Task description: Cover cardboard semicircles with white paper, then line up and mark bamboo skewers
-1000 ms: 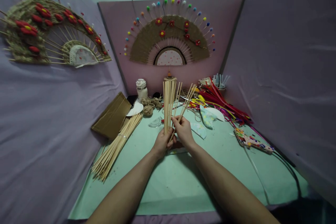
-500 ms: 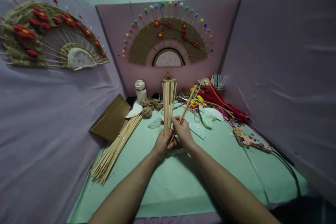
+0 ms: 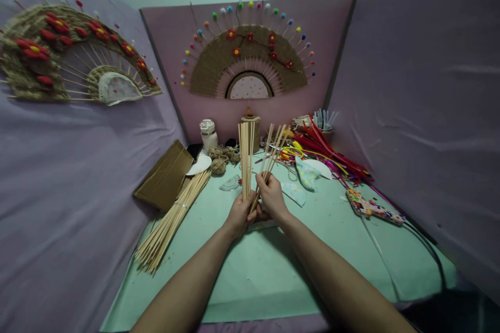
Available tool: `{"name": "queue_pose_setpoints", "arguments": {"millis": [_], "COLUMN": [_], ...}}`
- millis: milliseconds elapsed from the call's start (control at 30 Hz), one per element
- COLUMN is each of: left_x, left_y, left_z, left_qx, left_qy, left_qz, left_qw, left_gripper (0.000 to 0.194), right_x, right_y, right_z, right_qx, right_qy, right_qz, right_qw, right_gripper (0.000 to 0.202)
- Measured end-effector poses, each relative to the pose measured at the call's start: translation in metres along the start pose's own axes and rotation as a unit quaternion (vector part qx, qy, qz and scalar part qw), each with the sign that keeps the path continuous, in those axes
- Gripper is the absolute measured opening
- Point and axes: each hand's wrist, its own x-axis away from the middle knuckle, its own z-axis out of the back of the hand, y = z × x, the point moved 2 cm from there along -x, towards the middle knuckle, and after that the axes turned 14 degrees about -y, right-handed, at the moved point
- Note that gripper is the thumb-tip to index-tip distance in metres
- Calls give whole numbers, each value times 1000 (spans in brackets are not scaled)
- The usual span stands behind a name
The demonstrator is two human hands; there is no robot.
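My left hand (image 3: 239, 216) is closed around the lower ends of several thin wooden sticks (image 3: 245, 158), which stand nearly upright above the table. Close beside it, my right hand (image 3: 271, 197) pinches another group of sticks (image 3: 274, 148) that leans right, its tips fanned apart. The lower ends of both groups meet between my hands, where fingers partly hide them. A larger bundle of sticks (image 3: 175, 218), tied near its middle, lies at the left of the green tabletop (image 3: 234, 286).
Cardboard (image 3: 163, 176), a glass jar (image 3: 208, 134) and twine balls (image 3: 219, 166) sit back left. Red pipe cleaners (image 3: 332, 151) and patterned fabric (image 3: 307, 173) lie back right; a patterned glue gun (image 3: 371, 208) with its cable is at the right. Decorated fans (image 3: 211, 67) hang behind.
The sticks in my right hand have spread into a wider fan. The sticks in my left hand have shifted slightly left, showing more of the twine spool behind.
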Motion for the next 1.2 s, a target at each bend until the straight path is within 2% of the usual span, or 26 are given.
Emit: {"name": "queue_pose_setpoints", "arguments": {"millis": [333,633,1000,1200], "left_x": [0,-1,0,0], "left_y": [0,-2,0,1], "left_z": [-1,0,-2,-2], "left_qx": [-8,-12,-5,-9], "left_qy": [-13,-27,13,3], "left_qz": [-4,-7,7,7], "left_qw": [1000,1000,1000,1000], "left_gripper": [54,53,56,56], "right_x": [-3,-1,-2,-2], "right_y": [2,-4,1,3], "right_z": [-2,-1,1,1], "right_qx": [-24,-12,21,34], "right_qy": [-40,-13,2,2], "right_qz": [-10,-9,-6,-12], "right_qw": [999,1000,1000,999], "right_gripper": [29,26,20,15]}}
